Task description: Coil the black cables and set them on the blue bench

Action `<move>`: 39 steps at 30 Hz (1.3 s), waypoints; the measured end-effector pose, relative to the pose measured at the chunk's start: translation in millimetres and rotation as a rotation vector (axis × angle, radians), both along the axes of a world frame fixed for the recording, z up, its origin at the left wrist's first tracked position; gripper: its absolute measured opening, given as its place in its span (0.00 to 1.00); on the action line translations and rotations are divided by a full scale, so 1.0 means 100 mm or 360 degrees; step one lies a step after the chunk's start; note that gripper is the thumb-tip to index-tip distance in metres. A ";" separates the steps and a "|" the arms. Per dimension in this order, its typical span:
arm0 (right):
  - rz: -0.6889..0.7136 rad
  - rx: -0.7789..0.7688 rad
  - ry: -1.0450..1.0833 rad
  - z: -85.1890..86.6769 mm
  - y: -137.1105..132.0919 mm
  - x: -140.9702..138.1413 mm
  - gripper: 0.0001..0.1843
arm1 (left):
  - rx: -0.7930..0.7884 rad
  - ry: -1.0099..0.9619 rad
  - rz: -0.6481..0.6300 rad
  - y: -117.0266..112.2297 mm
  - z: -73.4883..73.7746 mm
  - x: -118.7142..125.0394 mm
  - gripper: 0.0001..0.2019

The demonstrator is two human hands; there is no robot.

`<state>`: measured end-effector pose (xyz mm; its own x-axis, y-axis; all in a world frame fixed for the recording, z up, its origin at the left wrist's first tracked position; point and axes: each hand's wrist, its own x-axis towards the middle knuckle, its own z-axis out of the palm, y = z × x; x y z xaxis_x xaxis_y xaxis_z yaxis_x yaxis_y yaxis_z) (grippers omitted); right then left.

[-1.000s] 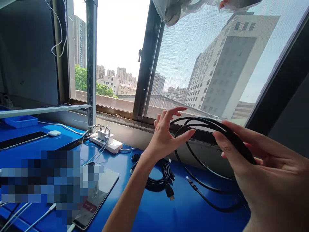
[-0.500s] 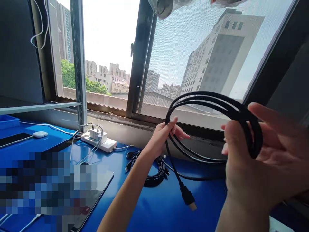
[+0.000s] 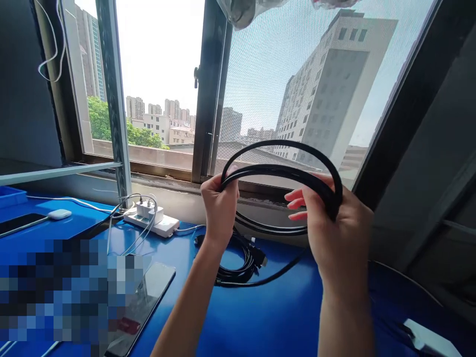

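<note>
Raised above the blue table (image 3: 260,317) is a loosely coiled black HDMI cable (image 3: 286,171), held between both hands. My left hand (image 3: 221,210) is closed around the left side of its loops. At the other side, my right hand (image 3: 342,233) grips the bundled strands between thumb and palm, its fingertips pointing left and slightly apart. Below and behind my left hand, a black plug (image 3: 258,255) shows over a second coil of black cable (image 3: 238,272) on the table; which cable this plug belongs to is unclear. One thick strand runs along the table from that coil toward my right hand.
A white power strip (image 3: 167,225) with chargers stands by the wall. To the left are a dark tablet (image 3: 158,287), a phone (image 3: 22,224), a blue tray (image 3: 11,196) and white cords. A white box (image 3: 427,337) lies at lower right. A metal post (image 3: 113,99) rises before the window.
Both hands have moved left, the right one further, so they are closer together. The coil's loops have shifted with them. The plug that dangled over the table front no longer hangs there.
</note>
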<state>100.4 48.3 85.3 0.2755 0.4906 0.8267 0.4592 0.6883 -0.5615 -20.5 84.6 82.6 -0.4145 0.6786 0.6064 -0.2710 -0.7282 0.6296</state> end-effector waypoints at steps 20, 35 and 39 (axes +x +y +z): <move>-0.0355 0.0565 -0.0229 0.03 -0.09 0.07 0.24 | -0.0352 0.0117 -0.0366 -0.09 0.07 -0.01 0.18; 0.0310 0.0136 -0.0017 -0.02 0.09 -0.01 0.16 | -0.0338 -0.0103 -0.0317 -0.04 0.07 0.02 0.22; 0.0164 0.0140 0.0050 0.01 0.01 0.02 0.17 | -0.0372 -0.0082 -0.0418 -0.07 0.06 0.12 0.20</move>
